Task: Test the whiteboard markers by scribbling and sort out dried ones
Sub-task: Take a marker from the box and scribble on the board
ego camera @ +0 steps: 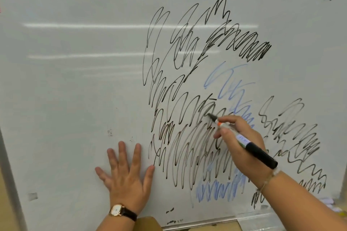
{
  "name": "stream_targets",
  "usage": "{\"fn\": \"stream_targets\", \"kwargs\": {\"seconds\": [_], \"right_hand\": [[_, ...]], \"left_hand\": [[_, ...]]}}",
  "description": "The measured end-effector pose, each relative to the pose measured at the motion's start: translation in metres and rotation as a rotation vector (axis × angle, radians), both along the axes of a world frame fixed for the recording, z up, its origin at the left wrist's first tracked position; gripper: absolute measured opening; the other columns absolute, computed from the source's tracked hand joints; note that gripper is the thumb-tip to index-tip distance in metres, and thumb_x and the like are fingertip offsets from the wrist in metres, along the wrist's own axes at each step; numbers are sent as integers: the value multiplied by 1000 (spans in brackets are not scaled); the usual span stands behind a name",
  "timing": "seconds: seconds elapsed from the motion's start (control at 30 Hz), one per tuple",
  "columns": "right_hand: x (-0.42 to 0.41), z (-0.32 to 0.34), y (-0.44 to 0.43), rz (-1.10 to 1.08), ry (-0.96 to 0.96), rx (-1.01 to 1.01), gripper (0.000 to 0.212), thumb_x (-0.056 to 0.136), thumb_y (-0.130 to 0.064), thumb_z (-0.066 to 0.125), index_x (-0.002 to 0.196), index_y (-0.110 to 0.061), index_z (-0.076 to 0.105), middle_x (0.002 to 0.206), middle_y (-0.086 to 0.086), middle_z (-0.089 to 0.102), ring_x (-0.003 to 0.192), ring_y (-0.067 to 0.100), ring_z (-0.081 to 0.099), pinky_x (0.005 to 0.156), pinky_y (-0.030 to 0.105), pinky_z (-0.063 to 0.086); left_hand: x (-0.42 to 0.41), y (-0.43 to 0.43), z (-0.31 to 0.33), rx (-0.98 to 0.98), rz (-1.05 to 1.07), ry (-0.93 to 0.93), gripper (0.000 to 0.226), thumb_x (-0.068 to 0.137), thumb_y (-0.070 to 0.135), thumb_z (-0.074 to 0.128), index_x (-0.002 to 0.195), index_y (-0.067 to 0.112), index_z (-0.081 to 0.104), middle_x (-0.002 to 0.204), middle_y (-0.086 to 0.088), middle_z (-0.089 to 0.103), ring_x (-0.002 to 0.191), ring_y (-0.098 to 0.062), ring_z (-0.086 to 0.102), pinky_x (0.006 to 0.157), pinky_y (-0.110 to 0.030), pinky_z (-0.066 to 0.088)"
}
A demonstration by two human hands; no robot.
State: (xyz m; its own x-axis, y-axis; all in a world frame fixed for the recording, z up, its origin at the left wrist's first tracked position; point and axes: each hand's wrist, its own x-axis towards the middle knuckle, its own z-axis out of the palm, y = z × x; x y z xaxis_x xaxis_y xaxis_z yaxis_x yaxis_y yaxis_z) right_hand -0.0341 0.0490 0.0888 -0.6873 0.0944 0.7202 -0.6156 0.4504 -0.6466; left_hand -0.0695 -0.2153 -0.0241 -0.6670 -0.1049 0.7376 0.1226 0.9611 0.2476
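Head | left hand (125, 176) flat on whiteboard (75, 80) | right hand (241, 149) grips marker (260, 153)

Right hand (242, 144) presses marker (244, 139) to scribbled whiteboard (75, 80); left hand (125, 172) flat.

print on the marker (242, 139) is too blurred.
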Motion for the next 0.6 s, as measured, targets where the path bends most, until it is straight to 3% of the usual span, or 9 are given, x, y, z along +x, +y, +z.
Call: {"fn": "stream_targets", "kwargs": {"seconds": [0.07, 0.17, 0.23, 0.33, 0.4, 0.5, 0.6], "right_hand": [[1, -3, 2, -32, 48, -87, 17, 87, -38, 48, 100, -32, 57, 80, -15, 69, 61, 12, 58, 53, 21, 47], [8, -12, -3, 55, 8, 91, 22, 84, -48, 45, 100, -38, 55, 82, -17, 69, 60, 3, 60, 49, 11, 41], [9, -17, -3, 52, -2, 143, 23, 82, -51, 44, 99, -40, 56, 83, -14, 70, 57, 2, 59, 48, 12, 42], [6, -20, 2, -44, 55, -62, 24, 82, -51, 44, 100, -38, 55, 82, -10, 70, 60, 5, 61, 51, 14, 46], [8, -30, 1, -57, 32, 64, 24, 82, -54, 42, 100, -41, 53, 78, -5, 69, 62, 6, 61, 51, 16, 47], [15, -48, -3, -18, -21, 340, 20, 84, -55, 40, 101, -49, 50, 88, -14, 68, 76, 0, 63, 62, 13, 49], [15, -55, 0, -94, 50, 145, 20, 86, -52, 42, 102, -46, 51, 87, -11, 68, 71, 4, 63, 57, 13, 48]], "left_hand": [[0, 0, -8, 0, 10, -12, 66, 93, 65, 12, 151, 33, 10, 160, -2, -3, 146, -26, -11, 107, -63, -8], [1, 2, -11, 1, 0, -16, 67, 93, 65, 12, 151, 33, 9, 160, -3, -3, 146, -27, -11, 110, -53, -14], [1, 3, -10, 1, -2, -18, 67, 93, 65, 11, 151, 33, 7, 160, -3, -3, 146, -28, -11, 111, -51, -16], [2, 2, -11, 2, -2, -22, 67, 93, 65, 11, 151, 34, 6, 160, -3, -3, 146, -28, -11, 111, -51, -16], [3, 2, -12, -6, 3, -22, 67, 93, 65, 11, 151, 34, 5, 160, -3, -3, 146, -28, -10, 112, -51, -15], [4, 2, -13, -18, 5, -23, 67, 93, 64, 11, 152, 34, 3, 160, -3, -3, 146, -29, -9, 112, -51, -14], [4, 0, -14, -41, 9, -26, 67, 93, 64, 11, 152, 33, 3, 160, -3, -5, 146, -29, -10, 112, -50, -14]]}}
